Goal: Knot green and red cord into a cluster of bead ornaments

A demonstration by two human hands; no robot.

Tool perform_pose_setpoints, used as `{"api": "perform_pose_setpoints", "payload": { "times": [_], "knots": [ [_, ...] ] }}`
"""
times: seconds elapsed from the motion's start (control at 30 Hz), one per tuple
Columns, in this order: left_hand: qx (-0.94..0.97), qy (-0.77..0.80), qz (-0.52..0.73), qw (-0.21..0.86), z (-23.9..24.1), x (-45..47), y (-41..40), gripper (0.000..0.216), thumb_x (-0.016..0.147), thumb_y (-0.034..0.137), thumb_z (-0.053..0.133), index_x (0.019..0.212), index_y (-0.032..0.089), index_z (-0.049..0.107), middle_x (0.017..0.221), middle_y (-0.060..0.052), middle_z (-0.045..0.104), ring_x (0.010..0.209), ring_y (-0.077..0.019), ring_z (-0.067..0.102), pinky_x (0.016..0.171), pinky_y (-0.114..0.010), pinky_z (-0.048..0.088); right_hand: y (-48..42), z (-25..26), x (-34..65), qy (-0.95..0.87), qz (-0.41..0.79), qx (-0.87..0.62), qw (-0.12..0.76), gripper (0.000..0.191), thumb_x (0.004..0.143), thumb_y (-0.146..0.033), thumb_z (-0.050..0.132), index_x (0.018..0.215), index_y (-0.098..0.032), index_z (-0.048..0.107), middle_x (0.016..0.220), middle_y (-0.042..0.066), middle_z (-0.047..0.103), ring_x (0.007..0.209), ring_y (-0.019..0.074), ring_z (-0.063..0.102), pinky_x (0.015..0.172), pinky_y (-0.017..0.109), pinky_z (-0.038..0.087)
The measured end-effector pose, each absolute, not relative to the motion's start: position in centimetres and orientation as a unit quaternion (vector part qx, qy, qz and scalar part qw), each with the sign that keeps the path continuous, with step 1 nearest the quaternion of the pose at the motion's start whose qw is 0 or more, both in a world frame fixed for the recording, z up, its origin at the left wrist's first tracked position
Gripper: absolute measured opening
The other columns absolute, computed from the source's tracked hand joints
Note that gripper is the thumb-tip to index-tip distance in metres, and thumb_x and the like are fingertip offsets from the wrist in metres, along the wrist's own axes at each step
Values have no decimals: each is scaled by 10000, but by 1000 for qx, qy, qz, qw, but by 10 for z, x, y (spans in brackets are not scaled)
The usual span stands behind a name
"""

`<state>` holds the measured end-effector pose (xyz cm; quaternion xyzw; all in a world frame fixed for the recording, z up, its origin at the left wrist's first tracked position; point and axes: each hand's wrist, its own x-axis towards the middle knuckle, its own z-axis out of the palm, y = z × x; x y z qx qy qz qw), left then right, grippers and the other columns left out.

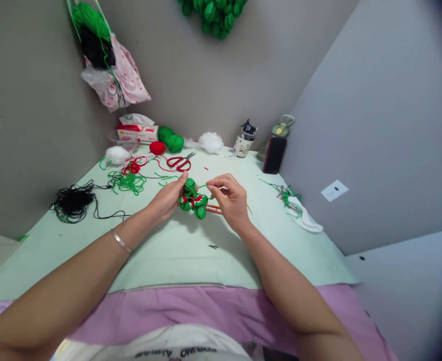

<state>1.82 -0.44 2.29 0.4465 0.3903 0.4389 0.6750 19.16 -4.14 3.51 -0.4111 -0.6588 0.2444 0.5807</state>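
My left hand (171, 198) grips a small crocheted piece (193, 199), mostly green with red and white bands and several round green lobes. To its right, my right hand (229, 197) pinches a strand of green yarn (202, 186) that runs to the top of the piece. Both hands are just above the table. Orange-red sticks (214, 208), partly covered by the right hand, show beneath it; I cannot tell whether they lie on the table. Whether the right fingers also hold a needle is too small to see.
Red-handled scissors (179, 163) lie beyond the hands. Left are tangled black yarn (73, 201), green yarn scraps (131, 183) and a red yarn ball (157, 147). A phone (274, 155) leans on a bottle (282, 126) at the back right. Yarn scraps (289, 194) lie at right.
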Motion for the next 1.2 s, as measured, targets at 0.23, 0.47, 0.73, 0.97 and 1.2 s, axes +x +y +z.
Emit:
{"api": "perform_pose_setpoints", "payload": {
  "times": [0.23,0.47,0.73,0.97,1.2],
  "knots": [
    [447,394,462,657,16,17,1,532,776,696,625,771,164,626,783,-58,673,677,-163,597,557,-245,438,-37,27,194,-707,182,-434,529,92,890,-234,623,848,-240,705,838,31,590,766,157,567,690,303,471],
    [479,375,452,653,22,17,-5,518,811,680,597,770,165,632,724,-32,639,615,-135,558,528,-226,401,-39,27,192,-730,170,-436,498,123,892,-189,581,831,-229,680,805,23,559,713,151,534,691,304,434],
    [483,348,416,687,30,17,-7,493,817,634,627,704,155,597,695,-14,582,628,-128,536,586,-228,432,-33,27,196,-707,227,-428,515,106,860,-190,614,821,-225,707,801,14,550,712,140,524,674,286,425],
    [508,317,457,658,27,18,-10,356,874,531,613,846,177,625,729,13,502,611,-106,450,530,-205,376,-29,27,196,-674,305,-422,525,61,811,-244,677,769,-215,710,775,2,558,681,124,507,636,271,422],
    [520,319,485,626,26,20,-11,349,883,522,605,826,178,614,752,19,482,653,-101,442,580,-185,392,-35,31,190,-644,340,-435,529,80,784,-276,703,734,-214,700,777,4,545,661,122,492,585,260,428]
  ]
}}
